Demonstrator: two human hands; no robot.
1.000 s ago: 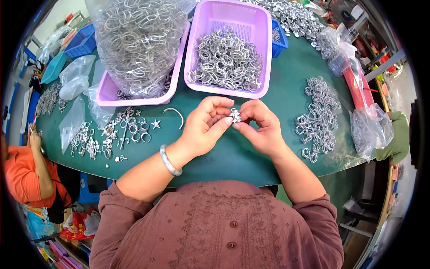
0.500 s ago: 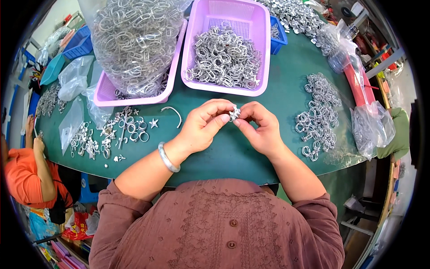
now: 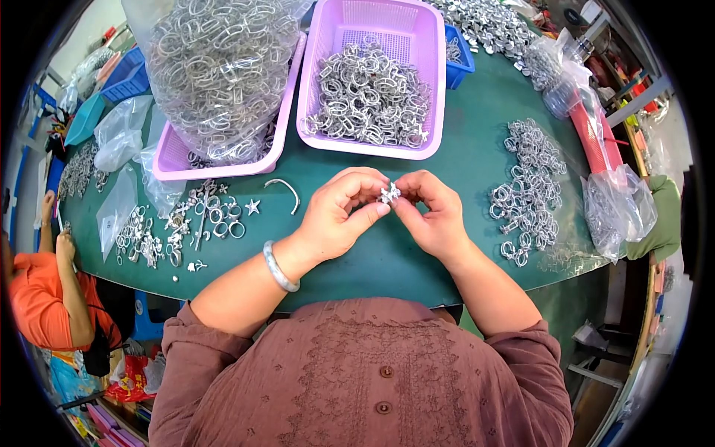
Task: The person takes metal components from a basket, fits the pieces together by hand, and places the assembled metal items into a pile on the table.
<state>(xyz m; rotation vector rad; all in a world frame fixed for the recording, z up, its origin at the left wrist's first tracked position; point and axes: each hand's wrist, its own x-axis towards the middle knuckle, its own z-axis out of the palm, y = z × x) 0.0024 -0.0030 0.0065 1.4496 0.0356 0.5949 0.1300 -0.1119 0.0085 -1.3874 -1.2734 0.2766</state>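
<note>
The left hand (image 3: 339,216) and the right hand (image 3: 433,216) meet on the near side of the purple basket (image 3: 372,18), above the green surface (image 3: 335,279). The fingers (image 3: 357,181) of both are closed on a small silver piece (image 3: 389,194), pinched between thumbs and fingertips. The basket contains a heap of loops (image 3: 369,97). Left of the basket is a tub (image 3: 216,174) with a clear bag (image 3: 220,74) of more loops in it. Nearer the person and to the basket's left lie a curved strip (image 3: 296,198), a star (image 3: 253,206) and scattered parts (image 3: 179,221). A ring pile (image 3: 530,190) lies to the basket's right; a blue bin (image 3: 460,68) stands just beside its right wall. Well left of the basket is a person in orange (image 3: 45,302).
</note>
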